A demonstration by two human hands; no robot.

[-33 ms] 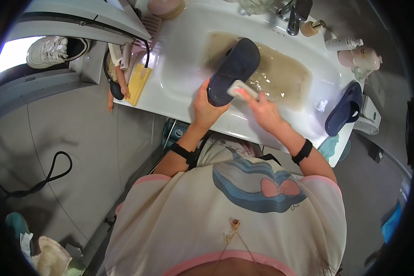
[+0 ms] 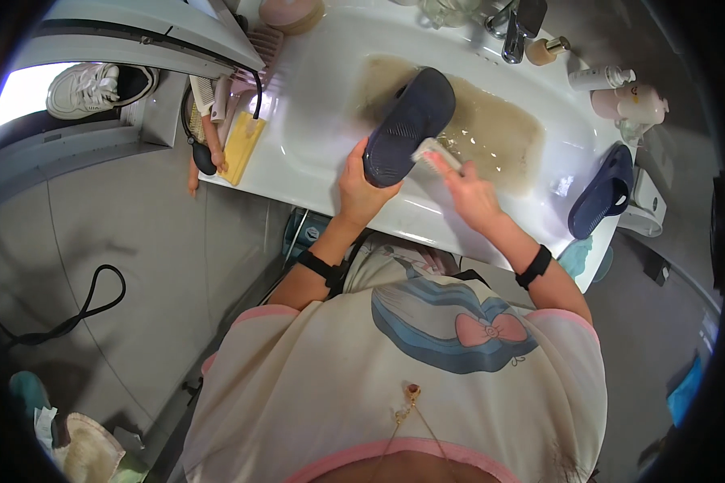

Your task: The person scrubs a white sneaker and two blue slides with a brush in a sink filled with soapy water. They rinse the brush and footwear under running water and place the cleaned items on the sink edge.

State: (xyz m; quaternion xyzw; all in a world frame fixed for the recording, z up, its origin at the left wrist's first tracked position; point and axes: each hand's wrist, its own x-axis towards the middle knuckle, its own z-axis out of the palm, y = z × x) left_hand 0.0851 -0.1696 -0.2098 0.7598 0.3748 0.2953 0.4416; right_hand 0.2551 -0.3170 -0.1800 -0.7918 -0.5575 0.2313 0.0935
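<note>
Head view | left hand (image 2: 361,187) clamped on the heel of a dark blue slipper (image 2: 411,122) tilted over murky water in the white sink (image 2: 322,121) | right hand (image 2: 473,193) closed on a white brush (image 2: 435,154) touching the slipper's edge | second blue slipper (image 2: 602,191) lies on the counter (image 2: 427,221) at right, well apart

Person at white sink (image 2: 322,153), seen from above. Left hand (image 2: 361,187) grips heel end of dark blue slipper (image 2: 411,122), held tilted over basin of murky brown water (image 2: 499,137). Right hand (image 2: 471,193) holds white brush (image 2: 435,154) against slipper's edge. Second dark blue slipper (image 2: 602,191) lies on sink's right rim, well apart. Tap (image 2: 517,24) and bottles (image 2: 612,80) along far edge. Yellow brush (image 2: 242,146) on left rim. White sneaker (image 2: 97,84) on ledge at far left. Black cord (image 2: 80,310) on grey floor.
</note>
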